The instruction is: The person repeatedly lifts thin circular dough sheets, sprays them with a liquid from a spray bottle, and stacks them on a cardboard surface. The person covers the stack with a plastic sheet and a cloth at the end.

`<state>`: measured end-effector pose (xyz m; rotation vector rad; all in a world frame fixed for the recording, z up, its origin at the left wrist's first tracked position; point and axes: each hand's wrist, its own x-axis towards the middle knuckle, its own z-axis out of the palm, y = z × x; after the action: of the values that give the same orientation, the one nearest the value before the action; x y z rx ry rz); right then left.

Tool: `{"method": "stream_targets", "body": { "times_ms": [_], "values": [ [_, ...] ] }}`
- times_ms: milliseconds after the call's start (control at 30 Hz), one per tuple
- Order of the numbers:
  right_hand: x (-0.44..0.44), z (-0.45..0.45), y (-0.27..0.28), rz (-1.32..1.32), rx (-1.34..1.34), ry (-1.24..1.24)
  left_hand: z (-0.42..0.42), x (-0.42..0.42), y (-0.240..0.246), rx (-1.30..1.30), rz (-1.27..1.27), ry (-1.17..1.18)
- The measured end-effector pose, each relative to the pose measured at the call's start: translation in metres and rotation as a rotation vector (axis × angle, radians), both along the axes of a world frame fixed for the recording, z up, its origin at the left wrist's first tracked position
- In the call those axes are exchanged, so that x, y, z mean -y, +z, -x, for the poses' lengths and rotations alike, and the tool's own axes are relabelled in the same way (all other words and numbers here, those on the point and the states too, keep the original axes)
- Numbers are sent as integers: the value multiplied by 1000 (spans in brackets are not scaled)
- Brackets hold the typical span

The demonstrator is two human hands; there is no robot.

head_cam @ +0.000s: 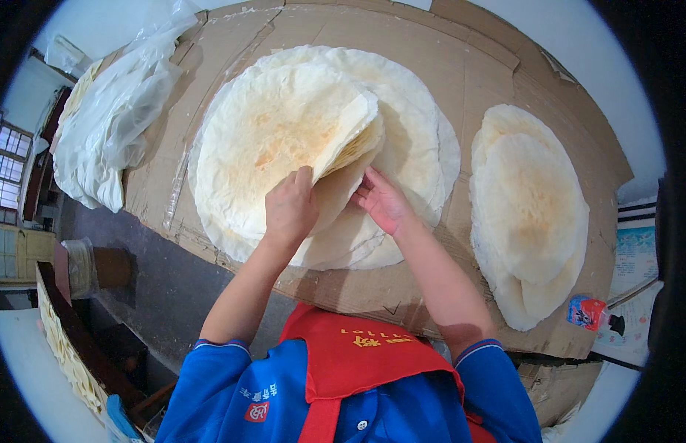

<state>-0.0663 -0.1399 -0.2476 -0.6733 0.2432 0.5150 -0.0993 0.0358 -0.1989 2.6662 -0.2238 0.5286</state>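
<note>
A broad pile of large, thin round flatbreads (415, 105) lies on a cardboard-covered table before me. On its left part rests a folded stack of flatbreads (287, 122), pale with browned spots, its layered edges fanned towards the right. My left hand (292, 207) grips the near edge of this upper stack, fingers closed on it. My right hand (384, 202) is just to the right, palm turned up, its fingertips at the edge of a lower layer; whether they pinch it is hidden.
More folded flatbreads (528, 216) lie at the right, near a bottle with a red label (586, 313). Plastic-covered flatbreads (113, 122) sit at the table's left end. Cardboard (210, 72) covers the tabletop. A brown container (111, 267) stands on the floor at left.
</note>
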Motion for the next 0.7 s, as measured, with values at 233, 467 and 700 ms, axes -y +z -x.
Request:
{"method": "stream_targets", "body": {
  "times_ms": [233, 467, 700],
  "values": [
    [-21, 3, -18, 9, 72, -251, 2, -3, -2, -46, 12, 7],
    [-27, -1, -14, 243, 21, -255, 3, -2, -4, -59, 12, -4],
    [-29, -3, 0, 135, 28, -128, 2, 12, -13, 65, -33, 4]
  ]
}}
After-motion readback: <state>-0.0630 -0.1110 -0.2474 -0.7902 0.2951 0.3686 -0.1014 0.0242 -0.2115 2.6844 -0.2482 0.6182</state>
